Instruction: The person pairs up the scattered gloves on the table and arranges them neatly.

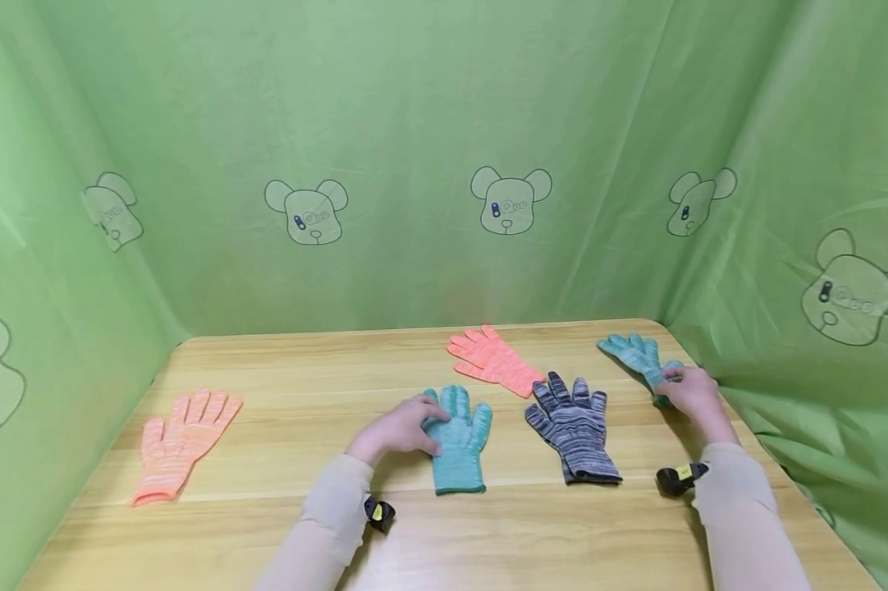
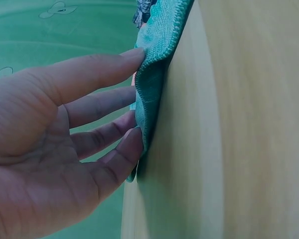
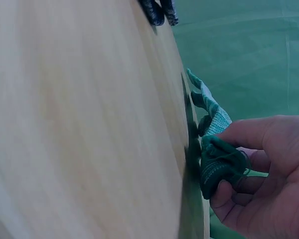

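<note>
A teal knit glove (image 1: 459, 447) lies flat near the table's middle, fingers toward the back. My left hand (image 1: 403, 424) touches its left side. In the left wrist view, the fairly straight fingers of the left hand (image 2: 84, 124) meet the raised edge of the teal glove (image 2: 157, 59). At the far right, my right hand (image 1: 691, 394) pinches the cuff of a second teal glove (image 1: 636, 357). The right wrist view shows this glove's dark green cuff (image 3: 219, 167) bunched between thumb and fingers of the right hand (image 3: 274, 169), its fingers pointing away.
A grey-and-black striped glove (image 1: 573, 431) lies between the teal gloves. Behind it rests a coral-pink glove (image 1: 496, 361); an orange glove (image 1: 181, 447) is at the left of the wooden table (image 1: 289, 377). A green curtain (image 1: 414, 98) surrounds the table's back and sides.
</note>
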Tool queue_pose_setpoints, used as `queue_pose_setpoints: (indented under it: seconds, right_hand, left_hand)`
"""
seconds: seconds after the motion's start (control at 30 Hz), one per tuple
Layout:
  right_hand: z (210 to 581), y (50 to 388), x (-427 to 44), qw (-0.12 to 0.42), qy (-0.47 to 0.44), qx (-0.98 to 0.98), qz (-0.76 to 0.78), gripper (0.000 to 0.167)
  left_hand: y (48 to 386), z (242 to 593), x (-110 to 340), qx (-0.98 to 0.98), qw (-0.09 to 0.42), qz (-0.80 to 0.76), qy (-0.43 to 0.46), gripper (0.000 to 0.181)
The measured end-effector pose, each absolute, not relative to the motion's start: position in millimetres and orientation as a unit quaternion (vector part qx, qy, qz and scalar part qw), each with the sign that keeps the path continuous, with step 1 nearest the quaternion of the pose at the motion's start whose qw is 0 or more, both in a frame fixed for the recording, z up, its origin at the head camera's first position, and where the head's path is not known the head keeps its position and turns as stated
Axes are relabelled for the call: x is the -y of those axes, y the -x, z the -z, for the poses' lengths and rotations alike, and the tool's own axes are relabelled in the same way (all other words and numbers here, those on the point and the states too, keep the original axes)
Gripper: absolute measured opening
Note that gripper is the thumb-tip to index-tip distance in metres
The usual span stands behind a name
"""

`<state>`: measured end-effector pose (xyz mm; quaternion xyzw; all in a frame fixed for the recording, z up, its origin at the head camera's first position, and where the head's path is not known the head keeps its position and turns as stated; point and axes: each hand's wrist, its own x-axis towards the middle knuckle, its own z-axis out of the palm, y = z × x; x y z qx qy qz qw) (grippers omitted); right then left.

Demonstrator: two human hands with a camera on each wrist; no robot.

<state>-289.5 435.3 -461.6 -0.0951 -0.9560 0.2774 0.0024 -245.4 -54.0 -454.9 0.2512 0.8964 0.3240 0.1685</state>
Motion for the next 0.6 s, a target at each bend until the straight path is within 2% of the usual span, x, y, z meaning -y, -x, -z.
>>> queue_pose_setpoints:
  seconds: [0.3, 0.6]
  right_hand:
    - [449.5, 283.5, -423.4, 0.037, 0.095, 0.948, -0.303, 0.047]
    - [441.7, 277.4, -419.6, 0.044, 0.087, 0.949, -0.298, 0.05]
  left_hand:
    - [243.7, 453.5, 50.8, -0.901, 0.165, -0.31, -0.254, 0.052]
    - [243.9, 457.8, 44.4, -0.899, 0.167, -0.309, -0.26, 0.053]
